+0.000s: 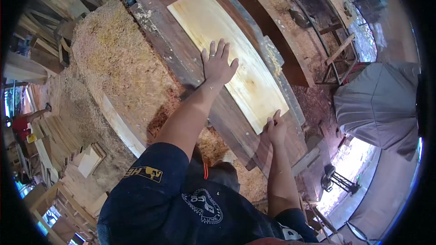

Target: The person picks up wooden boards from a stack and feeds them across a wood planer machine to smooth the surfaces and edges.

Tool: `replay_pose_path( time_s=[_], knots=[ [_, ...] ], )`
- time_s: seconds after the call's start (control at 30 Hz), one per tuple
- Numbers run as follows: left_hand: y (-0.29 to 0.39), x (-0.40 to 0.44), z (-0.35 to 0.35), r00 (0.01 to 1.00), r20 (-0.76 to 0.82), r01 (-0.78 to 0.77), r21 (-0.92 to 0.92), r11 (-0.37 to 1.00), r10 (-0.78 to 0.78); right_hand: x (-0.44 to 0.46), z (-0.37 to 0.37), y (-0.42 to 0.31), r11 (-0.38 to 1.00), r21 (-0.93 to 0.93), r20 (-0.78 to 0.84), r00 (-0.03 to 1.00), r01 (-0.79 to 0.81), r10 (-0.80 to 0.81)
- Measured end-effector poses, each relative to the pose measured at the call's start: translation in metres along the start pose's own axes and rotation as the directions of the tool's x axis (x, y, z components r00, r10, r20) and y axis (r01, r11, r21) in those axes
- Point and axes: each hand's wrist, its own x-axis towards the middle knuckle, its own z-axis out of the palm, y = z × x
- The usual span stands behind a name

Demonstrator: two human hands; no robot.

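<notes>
Left hand [219,66] lies open over board [245,68]'s 8 o'clock edge, worktop [181,59] beneath; right hand [276,129] part-curled at 5 o'clock end, grip unclear.

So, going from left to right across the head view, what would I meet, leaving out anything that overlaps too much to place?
Person in red → large sawdust heap → left hand → right hand → grey cover.
</notes>
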Motion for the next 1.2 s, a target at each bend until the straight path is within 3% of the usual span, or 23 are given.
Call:
replay_pose_path(
  time_s=[0.2,0.3,0.4,0.5,0.57,0.63,0.7,0.73,0.83,1.03,1.2],
  knots=[
    [-0.054,0.061,-0.010,0.998,-0.058,0.012,-0.016,1.000,-0.013,0.042,0.030,-0.068,0.909,0.355,0.130,0.974,-0.218,0.183],
    [-0.077,0.091,-0.017,0.996,-0.085,0.022,0.010,1.000,-0.021,0.068,0.051,-0.082,0.941,0.322,0.098,0.993,-0.100,0.072],
    [-0.099,0.120,-0.021,0.991,-0.128,0.039,0.020,0.999,-0.036,0.088,0.059,-0.099,0.956,0.278,0.146,0.988,-0.091,0.052],
    [-0.111,0.135,-0.022,0.989,-0.141,0.053,0.019,0.998,-0.050,0.115,0.075,-0.092,0.984,0.025,0.016,0.985,0.174,-0.175],
    [-0.115,0.140,-0.024,0.988,-0.142,0.061,0.022,0.998,-0.058,0.130,0.056,-0.112,0.926,-0.226,0.024,0.952,0.302,-0.304],
    [-0.112,0.139,-0.025,0.989,-0.141,0.058,0.021,0.998,-0.054,0.135,0.037,-0.134,0.874,-0.265,0.010,0.907,0.408,-0.421],
    [-0.111,0.137,-0.029,0.990,-0.131,0.051,0.023,0.998,-0.048,0.136,0.035,-0.153,0.848,-0.105,-0.081,0.846,0.519,-0.527],
    [-0.111,0.137,-0.030,0.991,-0.126,0.048,0.026,0.999,-0.044,0.143,0.047,-0.141,0.775,-0.138,-0.110,0.768,0.616,-0.630],
    [-0.110,0.139,-0.029,0.991,-0.121,0.060,0.026,0.998,-0.057,0.155,0.059,-0.145,0.730,-0.145,-0.150,0.714,0.668,-0.684],
    [-0.134,0.164,-0.040,0.989,-0.141,0.054,0.078,0.996,-0.043,0.177,0.078,-0.184,0.743,-0.269,-0.119,0.745,0.613,-0.657],
    [-0.139,0.169,-0.037,0.988,-0.144,0.068,0.043,0.997,-0.061,0.185,0.085,-0.182,0.735,-0.241,-0.105,0.736,0.633,-0.669]
  ],
)
